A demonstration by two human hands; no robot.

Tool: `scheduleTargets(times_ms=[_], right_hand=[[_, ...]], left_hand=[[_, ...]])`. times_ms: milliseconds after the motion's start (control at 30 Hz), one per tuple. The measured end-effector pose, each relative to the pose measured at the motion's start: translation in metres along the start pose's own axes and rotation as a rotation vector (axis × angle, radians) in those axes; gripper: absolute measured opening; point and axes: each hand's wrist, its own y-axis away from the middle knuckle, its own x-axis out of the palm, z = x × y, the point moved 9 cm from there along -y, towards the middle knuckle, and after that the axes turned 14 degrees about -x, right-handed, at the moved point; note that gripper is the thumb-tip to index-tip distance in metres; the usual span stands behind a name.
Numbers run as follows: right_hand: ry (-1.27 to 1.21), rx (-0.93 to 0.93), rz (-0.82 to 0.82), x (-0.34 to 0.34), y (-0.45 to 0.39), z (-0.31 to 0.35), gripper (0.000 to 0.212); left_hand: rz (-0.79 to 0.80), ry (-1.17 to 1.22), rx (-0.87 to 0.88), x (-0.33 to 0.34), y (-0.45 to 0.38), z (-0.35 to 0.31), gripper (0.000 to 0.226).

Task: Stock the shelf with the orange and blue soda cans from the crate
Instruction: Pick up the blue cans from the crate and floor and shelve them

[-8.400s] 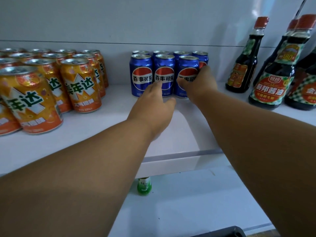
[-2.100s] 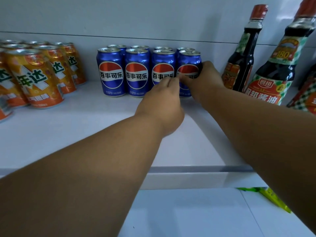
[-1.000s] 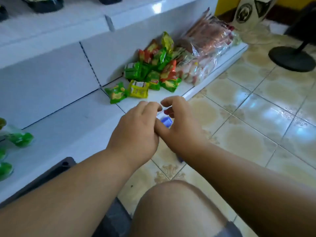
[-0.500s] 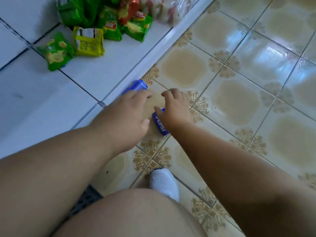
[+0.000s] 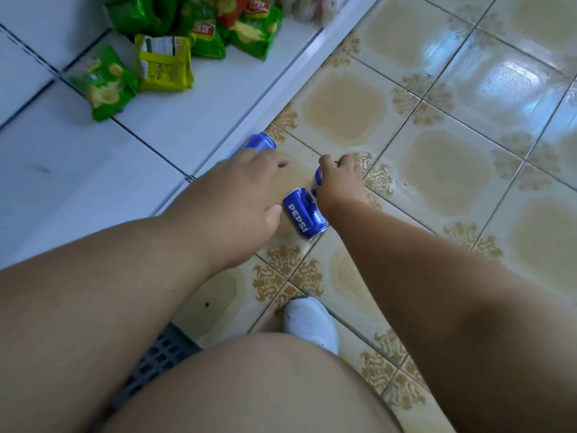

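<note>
Lying at about 10 o'clock from the hands, the white bottom shelf point(image 5: 175, 120) carries a green snack bag point(image 5: 103, 84), a yellow snack packet point(image 5: 164, 65) just beside it, and more green and red snack bags point(image 5: 237, 25) piled toward 12 o'clock. A dark plastic crate point(image 5: 156, 357) shows only a slatted corner at 7 o'clock, mostly hidden by the left arm and a bare knee. Against the shelf's front edge, on the patterned floor tiles point(image 5: 437, 164), a blue Pepsi can point(image 5: 260, 142) lies on its side; the left hand point(image 5: 237, 198) reaches over it with fingers stretched forward and relaxed, and whether they touch it cannot be told, so this grip is spread and holds nothing that shows. Just at 3 o'clock of the left thumb, a second blue Pepsi can point(image 5: 304, 212) lies on its side on the floor, its white lettering up. The right hand point(image 5: 338, 181) sits touching that can's far end, fingers curled down around a third blue can point(image 5: 318, 179), of which only a sliver shows. At 6 o'clock, a white knit shoe point(image 5: 309, 321) stands on the tiles.
</note>
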Motion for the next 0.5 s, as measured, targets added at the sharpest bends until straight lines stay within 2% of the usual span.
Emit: scheduleTargets(times_ms=[133,267,367,500], right_hand=[[-0.128,-0.132,-0.182,-0.053,0.023,0.050,0.043],[-0.357,-0.329,-0.232,-0.120,0.051,0.131,0.051],[-0.462,-0.491,-0.191,-0.165,0.085,0.208,0.050],[-0.417,-0.744,-0.050,-0.201,0.146,0.317,0.049]], left_hand=[[-0.057,0.001,-0.018,-0.027,0.016,0.010,0.058],[-0.171,0.128,-0.154,-0.065,0.052,0.047,0.043],[-0.295,0.363,-0.340,-0.097,0.094,0.095,0.036],[-0.414,0.794,-0.606,-0.116,0.176,0.163,0.030]])
